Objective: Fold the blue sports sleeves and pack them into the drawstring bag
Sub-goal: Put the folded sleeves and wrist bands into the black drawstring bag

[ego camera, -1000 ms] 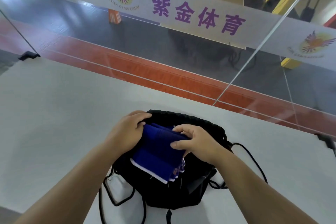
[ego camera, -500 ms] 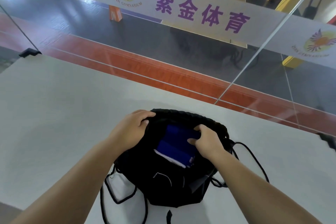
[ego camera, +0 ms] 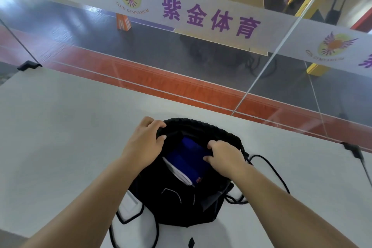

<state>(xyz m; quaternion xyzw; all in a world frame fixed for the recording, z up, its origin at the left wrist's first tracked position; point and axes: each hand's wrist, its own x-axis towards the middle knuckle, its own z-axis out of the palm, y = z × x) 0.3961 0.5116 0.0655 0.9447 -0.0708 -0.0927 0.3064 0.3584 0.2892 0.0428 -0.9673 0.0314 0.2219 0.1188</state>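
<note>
A black drawstring bag (ego camera: 181, 209) lies on the white table with its mouth open toward the far side. Folded blue sports sleeves (ego camera: 188, 162) with a white edge sit inside the mouth, partly hidden by the bag's rim. My left hand (ego camera: 144, 145) grips the left rim of the bag's opening. My right hand (ego camera: 224, 157) rests at the right side of the opening, fingers curled on the rim and touching the blue sleeves. Black cords (ego camera: 269, 169) trail from the bag to the right and toward me.
The white table (ego camera: 60, 137) spreads wide to the left and right of the bag. A glass barrier (ego camera: 201, 78) with black clamps stands along the table's far edge. Beyond it lie a red and grey sports floor and a white banner with purple characters.
The blue sleeves went from lying on top of the bag to deep inside its mouth. My right hand pushed them in and now sits at the rim. My left hand shifted onto the left rim.
</note>
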